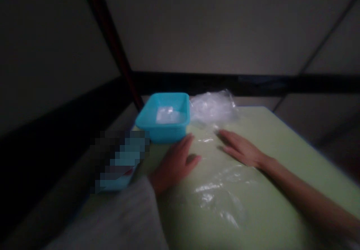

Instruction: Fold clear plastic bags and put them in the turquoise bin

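A clear plastic bag (216, 190) lies spread on the green tabletop (281, 137), its glossy creases catching the light. My left hand (176, 163) is over its left side, fingers stretched forward and thumb apart, close to the front of a turquoise basket. On the other side, my right hand (242, 148) reaches in with fingers extended toward the bag's far part. Both hands look open, and neither visibly grips anything. Blur hides whether the fingertips press on the plastic.
The turquoise basket (168, 133) stands at the back left with a whitish packet (165, 115) inside. Beside it sits a heap of crumpled clear plastic (213, 105). A pixelated light-blue item (123, 163) is at the left table edge. Walls (210, 29) rise behind.
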Tool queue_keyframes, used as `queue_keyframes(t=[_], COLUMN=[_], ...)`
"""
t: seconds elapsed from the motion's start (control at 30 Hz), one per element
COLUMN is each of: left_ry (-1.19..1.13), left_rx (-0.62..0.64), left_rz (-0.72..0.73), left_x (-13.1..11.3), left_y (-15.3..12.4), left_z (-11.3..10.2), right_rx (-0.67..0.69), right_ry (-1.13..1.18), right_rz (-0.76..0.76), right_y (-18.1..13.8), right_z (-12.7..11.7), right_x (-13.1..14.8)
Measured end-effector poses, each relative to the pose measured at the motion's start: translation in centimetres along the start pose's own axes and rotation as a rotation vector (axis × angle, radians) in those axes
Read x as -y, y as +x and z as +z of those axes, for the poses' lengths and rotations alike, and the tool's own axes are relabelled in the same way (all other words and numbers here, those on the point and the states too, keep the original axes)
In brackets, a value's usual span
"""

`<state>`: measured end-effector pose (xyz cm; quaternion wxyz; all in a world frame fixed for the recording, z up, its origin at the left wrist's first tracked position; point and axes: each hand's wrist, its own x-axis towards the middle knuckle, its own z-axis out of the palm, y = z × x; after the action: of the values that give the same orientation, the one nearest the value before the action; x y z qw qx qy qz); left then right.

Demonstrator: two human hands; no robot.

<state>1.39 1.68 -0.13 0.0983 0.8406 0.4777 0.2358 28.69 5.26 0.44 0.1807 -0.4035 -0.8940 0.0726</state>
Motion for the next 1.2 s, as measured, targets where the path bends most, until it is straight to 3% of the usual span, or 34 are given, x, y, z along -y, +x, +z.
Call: queue_keyframes(t=[0.3, 0.5, 0.9, 1.2], left_ry=[-0.013, 0.019, 0.183, 0.203], left_rx=[0.004, 0.148, 0.195, 0.213], left_rz=[-0.024, 0.091, 0.184, 0.191], left_x=[-0.4, -1.7, -0.2, 0.0], left_y=[0.7, 0.7, -0.5, -0.7], left_z=[0.4, 0.9, 0.1, 0.0], right_rx=[0.001, 0.092, 0.156, 0.145], right_ry=[0.022, -0.044, -0.106, -0.020], right_rz=[-0.023, -0.027, -0.006, -0.094], right_y=[0.5, 1.2, 1.5, -1.5], right_z=[-0.3, 0.7, 1.6, -1.1], right_x=[0.8, 1.5, 0.4, 0.8])
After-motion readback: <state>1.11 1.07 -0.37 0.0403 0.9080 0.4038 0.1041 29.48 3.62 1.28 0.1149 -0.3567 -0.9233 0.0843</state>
